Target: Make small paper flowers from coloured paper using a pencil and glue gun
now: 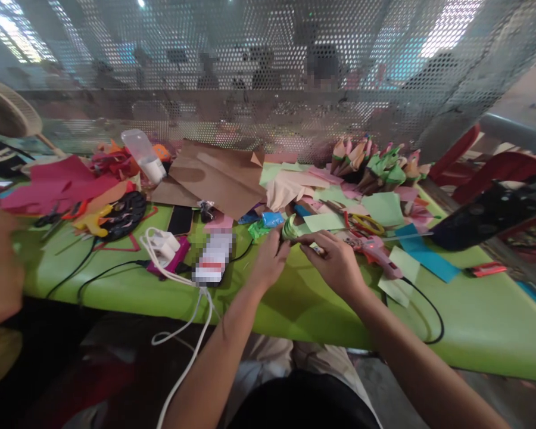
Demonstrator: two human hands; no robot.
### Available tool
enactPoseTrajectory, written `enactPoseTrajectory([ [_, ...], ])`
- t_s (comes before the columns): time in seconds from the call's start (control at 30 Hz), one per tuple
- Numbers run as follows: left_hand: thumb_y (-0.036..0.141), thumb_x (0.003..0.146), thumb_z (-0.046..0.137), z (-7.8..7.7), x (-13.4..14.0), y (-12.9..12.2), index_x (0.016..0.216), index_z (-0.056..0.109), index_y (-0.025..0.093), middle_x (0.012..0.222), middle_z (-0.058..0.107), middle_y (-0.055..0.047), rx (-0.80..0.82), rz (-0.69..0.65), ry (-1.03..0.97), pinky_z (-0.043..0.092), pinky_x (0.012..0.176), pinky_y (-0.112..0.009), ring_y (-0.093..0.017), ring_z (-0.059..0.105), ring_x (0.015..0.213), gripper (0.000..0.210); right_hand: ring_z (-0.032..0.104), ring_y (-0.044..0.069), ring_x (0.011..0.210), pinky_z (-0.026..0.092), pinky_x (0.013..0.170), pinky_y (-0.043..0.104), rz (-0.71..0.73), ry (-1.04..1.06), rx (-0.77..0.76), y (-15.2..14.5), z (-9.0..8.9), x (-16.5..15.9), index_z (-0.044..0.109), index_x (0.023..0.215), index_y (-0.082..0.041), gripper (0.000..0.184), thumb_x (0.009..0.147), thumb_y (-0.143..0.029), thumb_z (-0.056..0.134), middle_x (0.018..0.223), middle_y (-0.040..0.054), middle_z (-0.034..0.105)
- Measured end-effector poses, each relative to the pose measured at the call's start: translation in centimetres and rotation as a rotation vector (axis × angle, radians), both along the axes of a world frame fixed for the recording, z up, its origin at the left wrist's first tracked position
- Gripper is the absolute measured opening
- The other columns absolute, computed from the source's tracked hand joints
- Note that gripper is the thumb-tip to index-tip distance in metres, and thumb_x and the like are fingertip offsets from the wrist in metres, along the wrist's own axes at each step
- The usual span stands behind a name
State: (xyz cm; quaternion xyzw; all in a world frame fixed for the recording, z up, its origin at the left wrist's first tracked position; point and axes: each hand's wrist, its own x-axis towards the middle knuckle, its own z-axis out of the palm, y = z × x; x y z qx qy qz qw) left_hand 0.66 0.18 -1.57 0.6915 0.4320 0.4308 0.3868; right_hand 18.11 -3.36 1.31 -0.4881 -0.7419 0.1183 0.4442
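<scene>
My left hand is closed around a small light-green rolled paper piece, held above the table's near middle. From the other side my right hand reaches in, its thumb and index finger pinched at the lower edge of the roll. The fingers partly cover the piece, so its full shape is hidden. Just beyond my hands lie a blue packet and a crumpled bright-green wrapper. To the right of my right hand lies a pink glue gun, its cable trailing toward the table's front.
A phone, a charger and white cables lie left of my hands. Brown paper and green sheets cover the back, beside bundled paper flowers. Scissors lie at left, near another person's arm.
</scene>
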Motion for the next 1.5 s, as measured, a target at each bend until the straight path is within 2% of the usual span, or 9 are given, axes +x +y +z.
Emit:
enactPoseTrajectory([
  [0.23,0.027,0.100,0.048,-0.17,-0.09,0.07,0.142,0.052,0.019,0.147,0.062,-0.015,0.010,-0.013,0.003,0.042,0.118,-0.047,-0.028,0.058,0.135,0.043,0.065,0.018,0.068,0.051,0.061,0.028,-0.012,0.022,0.002,0.12,0.14,0.39,0.079,0.096,-0.024,0.019,0.095,-0.021,0.060,0.090,0.0052,0.076],
  [0.47,0.028,0.101,0.049,0.01,-0.04,-0.04,0.143,0.052,0.020,0.142,0.065,-0.013,-0.025,-0.023,-0.013,0.046,0.115,-0.043,-0.026,0.062,0.130,0.044,0.067,0.019,0.071,0.054,0.067,0.030,-0.016,-0.001,0.014,0.21,-0.16,0.20,0.079,0.097,-0.024,0.020,0.095,-0.022,0.059,0.091,0.0059,0.075],
  [0.63,0.029,0.100,0.050,0.12,-0.05,-0.09,0.143,0.053,0.019,0.141,0.066,-0.014,-0.024,-0.039,-0.036,0.046,0.114,-0.044,-0.027,0.062,0.130,0.044,0.067,0.019,0.069,0.054,0.064,0.029,-0.018,-0.007,0.002,0.41,-0.32,0.28,0.079,0.095,-0.025,0.019,0.094,-0.020,0.060,0.091,0.0056,0.076],
  [0.83,0.027,0.100,0.050,0.34,-0.09,-0.15,0.141,0.054,0.019,0.141,0.067,-0.015,-0.034,-0.015,-0.013,0.047,0.112,-0.045,-0.028,0.063,0.129,0.042,0.070,0.021,0.075,0.055,0.068,0.029,0.011,-0.048,0.021,0.23,-0.22,0.27,0.080,0.099,-0.025,0.022,0.095,-0.018,0.060,0.093,0.0065,0.076],
  [1.03,0.030,0.100,0.053,0.54,0.06,-0.22,0.140,0.055,0.019,0.140,0.067,-0.014,-0.049,-0.027,-0.025,0.048,0.111,-0.045,-0.028,0.063,0.129,0.042,0.073,0.023,0.083,0.055,0.069,0.030,-0.026,-0.109,0.026,0.08,-0.58,0.03,0.081,0.103,-0.026,0.028,0.094,-0.014,0.057,0.099,0.0073,0.077],
  [1.33,0.027,0.098,0.054,0.33,0.01,-0.18,0.139,0.056,0.019,0.136,0.067,-0.015,-0.059,-0.012,-0.027,0.047,0.111,-0.046,-0.028,0.062,0.126,0.042,0.068,0.018,0.071,0.052,0.063,0.026,-0.059,-0.008,0.047,0.08,-0.09,0.89,0.078,0.092,-0.024,0.017,0.094,-0.018,0.062,0.090,0.0046,0.075],
  [1.5,0.026,0.098,0.055,0.19,-0.04,-0.15,0.140,0.056,0.020,0.138,0.067,-0.014,-0.050,-0.023,-0.039,0.049,0.110,-0.045,-0.029,0.062,0.128,0.043,0.071,0.019,0.078,0.053,0.067,0.027,0.005,-0.012,0.044,0.06,-0.37,0.78,0.078,0.095,-0.024,0.019,0.096,-0.017,0.060,0.092,0.0053,0.075],
])
